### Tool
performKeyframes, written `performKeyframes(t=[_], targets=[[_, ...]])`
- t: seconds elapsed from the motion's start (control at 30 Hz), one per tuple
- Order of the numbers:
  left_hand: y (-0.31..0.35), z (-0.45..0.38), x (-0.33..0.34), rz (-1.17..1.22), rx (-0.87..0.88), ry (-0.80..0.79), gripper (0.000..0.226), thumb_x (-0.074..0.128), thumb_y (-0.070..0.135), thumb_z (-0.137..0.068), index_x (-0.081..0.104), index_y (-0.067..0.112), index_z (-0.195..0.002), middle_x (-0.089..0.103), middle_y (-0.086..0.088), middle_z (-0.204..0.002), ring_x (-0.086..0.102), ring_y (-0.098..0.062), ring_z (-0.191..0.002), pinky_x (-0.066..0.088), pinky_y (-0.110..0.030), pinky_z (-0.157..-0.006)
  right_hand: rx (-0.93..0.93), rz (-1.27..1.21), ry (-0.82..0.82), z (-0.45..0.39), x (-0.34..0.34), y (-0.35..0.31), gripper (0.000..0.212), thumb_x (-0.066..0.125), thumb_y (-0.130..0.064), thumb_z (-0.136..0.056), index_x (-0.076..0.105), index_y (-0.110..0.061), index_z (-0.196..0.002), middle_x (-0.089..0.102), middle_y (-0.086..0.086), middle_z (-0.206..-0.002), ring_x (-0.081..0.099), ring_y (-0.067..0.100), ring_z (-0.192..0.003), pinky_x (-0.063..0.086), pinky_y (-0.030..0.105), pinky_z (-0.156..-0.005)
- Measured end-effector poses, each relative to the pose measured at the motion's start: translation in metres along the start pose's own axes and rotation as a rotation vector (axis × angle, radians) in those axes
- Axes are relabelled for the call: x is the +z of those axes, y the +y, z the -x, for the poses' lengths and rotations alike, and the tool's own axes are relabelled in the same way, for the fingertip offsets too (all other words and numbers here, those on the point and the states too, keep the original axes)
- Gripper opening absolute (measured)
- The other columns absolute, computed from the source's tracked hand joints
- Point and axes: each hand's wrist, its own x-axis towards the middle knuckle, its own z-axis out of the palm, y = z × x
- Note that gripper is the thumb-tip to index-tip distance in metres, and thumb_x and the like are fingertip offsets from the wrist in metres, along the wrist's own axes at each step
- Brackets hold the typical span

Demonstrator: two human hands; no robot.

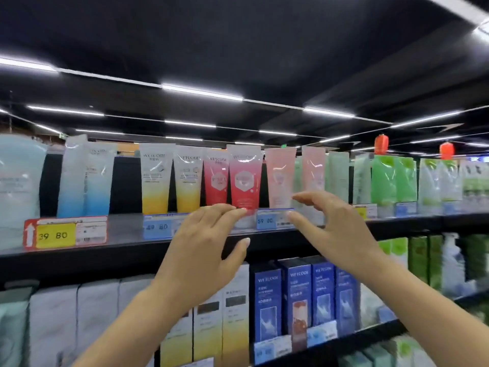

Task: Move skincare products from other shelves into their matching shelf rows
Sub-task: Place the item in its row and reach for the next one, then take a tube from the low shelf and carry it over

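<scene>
Behind both hands (201,242), upright tubes (244,176)

Retail shop, cosmetics aisle — black shelf (132,254) rows stocked with upright skincare tubes (156,178) and boxed products (266,303); price tags (55,235) along shelf edges; strip lights (202,92) on dark ceiling.

Quick count off the top shelf (132,229): two yellow tubes (156,178), two red tubes (243,176), two pink tubes (279,176), two blue tubes (84,178). Below, four dark blue boxes (267,300). Two red lanterns (381,144) hanging. Two hands (201,250) up front.
</scene>
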Motion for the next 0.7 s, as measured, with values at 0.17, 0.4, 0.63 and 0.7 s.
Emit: performKeyframes(t=[0.17, 0.4, 0.63, 0.7], targets=[[0.068, 0.0, 0.059, 0.16, 0.174, -0.021, 0.045, 0.052, 0.04, -0.084, 0.062, 0.015, -0.121, 0.062, 0.0, -0.117, 0.055, -0.018, -0.109, 0.037, -0.028, -0.097, 0.001, 0.166, -0.052, 0.074, -0.036, 0.034, 0.042, 0.052, -0.047, -0.085, 0.062, -0.019, -0.116, 0.062, -0.008, -0.11, 0.05, 0.003, -0.104, 0.032, 0.007, -0.092], [0.199, -0.007, 0.141, 0.409, 0.283, -0.078, 0.042, 0.053, 0.036, -0.08, 0.064, 0.014, -0.115, 0.063, -0.001, -0.112, 0.058, -0.021, -0.103, 0.042, -0.033, -0.09, 0.165, 0.356, -0.175, 0.175, -0.127, 0.11, 0.042, 0.047, -0.046, -0.088, 0.06, -0.021, -0.119, 0.062, -0.006, -0.114, 0.05, 0.006, -0.11, 0.033, 0.012, -0.095], [0.364, -0.017, 0.219, 0.557, 0.347, -0.196, 0.046, 0.046, 0.043, -0.088, 0.06, 0.018, -0.123, 0.06, 0.004, -0.118, 0.054, -0.016, -0.11, 0.043, -0.031, -0.095, 0.368, 0.484, -0.256, 0.275, -0.247, 0.209, 0.045, 0.046, -0.049, -0.089, 0.057, -0.022, -0.123, 0.06, -0.008, -0.117, 0.05, 0.008, -0.112, 0.038, 0.019, -0.095], [0.408, -0.018, 0.242, 0.576, 0.366, -0.234, 0.046, 0.046, 0.043, -0.087, 0.06, 0.018, -0.123, 0.061, 0.004, -0.118, 0.055, -0.017, -0.11, 0.042, -0.032, -0.096, 0.42, 0.521, -0.265, 0.303, -0.281, 0.236, 0.045, 0.047, -0.048, -0.088, 0.057, -0.022, -0.124, 0.06, -0.007, -0.119, 0.051, 0.009, -0.113, 0.042, 0.024, -0.095]])
